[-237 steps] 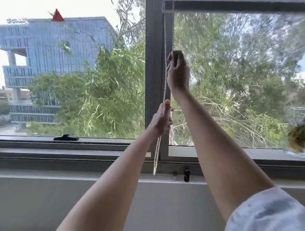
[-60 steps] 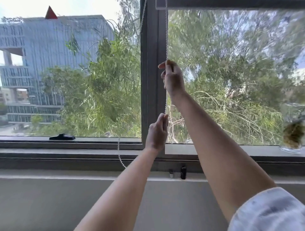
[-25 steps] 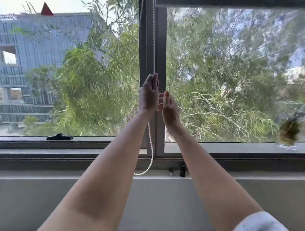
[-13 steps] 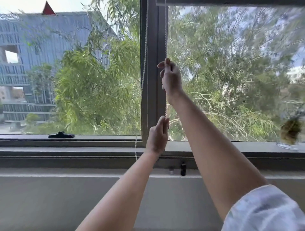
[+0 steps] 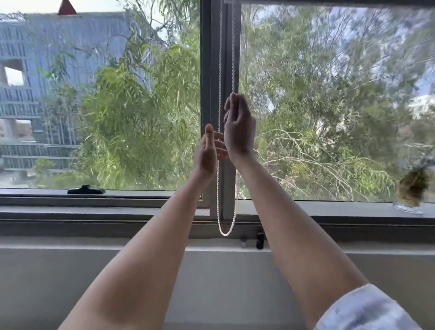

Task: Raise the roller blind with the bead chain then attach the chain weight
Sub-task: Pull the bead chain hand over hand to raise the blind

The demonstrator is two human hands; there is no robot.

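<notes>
A white bead chain (image 5: 219,70) hangs in a loop in front of the grey window mullion (image 5: 208,59); its bottom curve reaches the sill at about (image 5: 225,233). My right hand (image 5: 239,128) pinches the chain's right strand at the fingertips, high on the mullion. My left hand (image 5: 208,153) is just below and left of it, fingers spread, beside the left strand without gripping it. The roller blind's bottom edge (image 5: 329,2) shows only as a dark strip along the top of the right pane. A small dark cylinder (image 5: 259,240) and a smaller grey piece (image 5: 243,242) stand on the ledge.
A glass vase with a yellowish dried plant (image 5: 412,190) stands on the sill at far right. A black window handle (image 5: 86,189) lies on the left frame. A grey wall runs below the sill (image 5: 117,245).
My left hand has let go of the chain, risen and opened. My right hand has come down a little along the chain. The loop now hangs straight down to the sill.
</notes>
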